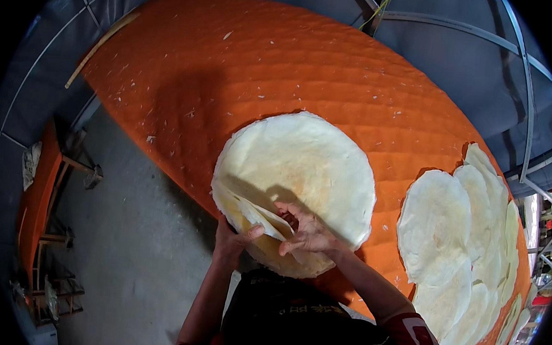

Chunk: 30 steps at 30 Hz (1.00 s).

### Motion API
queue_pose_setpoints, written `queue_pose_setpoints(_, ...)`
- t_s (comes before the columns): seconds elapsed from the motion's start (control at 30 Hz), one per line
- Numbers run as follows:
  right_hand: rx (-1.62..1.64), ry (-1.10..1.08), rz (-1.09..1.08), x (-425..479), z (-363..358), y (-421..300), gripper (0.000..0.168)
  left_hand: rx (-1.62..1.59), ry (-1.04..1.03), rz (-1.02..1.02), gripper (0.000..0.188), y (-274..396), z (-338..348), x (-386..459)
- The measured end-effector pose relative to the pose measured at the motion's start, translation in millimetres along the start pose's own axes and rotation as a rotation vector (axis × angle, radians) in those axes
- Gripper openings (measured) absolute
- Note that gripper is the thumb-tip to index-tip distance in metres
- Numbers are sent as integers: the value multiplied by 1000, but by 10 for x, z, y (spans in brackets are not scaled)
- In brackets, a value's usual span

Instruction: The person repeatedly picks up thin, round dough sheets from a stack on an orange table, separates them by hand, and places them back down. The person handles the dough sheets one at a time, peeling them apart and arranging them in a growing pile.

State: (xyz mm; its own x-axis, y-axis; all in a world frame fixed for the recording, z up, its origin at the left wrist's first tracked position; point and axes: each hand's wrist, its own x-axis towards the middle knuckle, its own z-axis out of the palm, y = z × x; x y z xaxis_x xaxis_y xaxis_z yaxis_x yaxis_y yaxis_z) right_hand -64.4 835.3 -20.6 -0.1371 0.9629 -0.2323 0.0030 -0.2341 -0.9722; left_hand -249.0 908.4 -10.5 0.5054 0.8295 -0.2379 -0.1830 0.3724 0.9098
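Observation:
A pile of large, round, thin pale flatbread-like sheets (305, 160) lies on the orange-covered table (282, 64), its near side reaching over the edge towards my body. My left hand (235, 239) grips the near left rim of the pile, its thumb on top and its fingers hidden beneath. Just right of it, my right hand (303, 228) is at a lifted, folded-back edge of the upper sheets, fingers curled and thumb apart; whether it pinches a layer cannot be told. Both hands are bare.
On the table's right side lie several overlapping round sheets (436, 227). A curved wooden strip (101, 43) lies along the far left edge. Grey concrete floor (115, 238) shows at left, with another orange-topped table (39, 205) beyond. Metal-framed grey sheeting (444, 54) stands behind.

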Motion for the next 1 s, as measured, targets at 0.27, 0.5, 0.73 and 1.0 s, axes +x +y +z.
queue_pose_setpoints(0.27,110,124,131,-56,89,-417,52,-3,56,-22,78,-43,-38,-27)
queue_pose_setpoints(0.5,-225,272,300,115,266,-319,25,-253,161,-111,62,28,27,-88)
queue_pose_setpoints(0.73,-887,242,-230,98,258,57,10,-197,92,-69,47,-293,-218,-163)
queue_pose_setpoints(1.0,-183,484,-329,-503,-2666,-1278,24,-164,317,-380,57,-412,-266,-112)
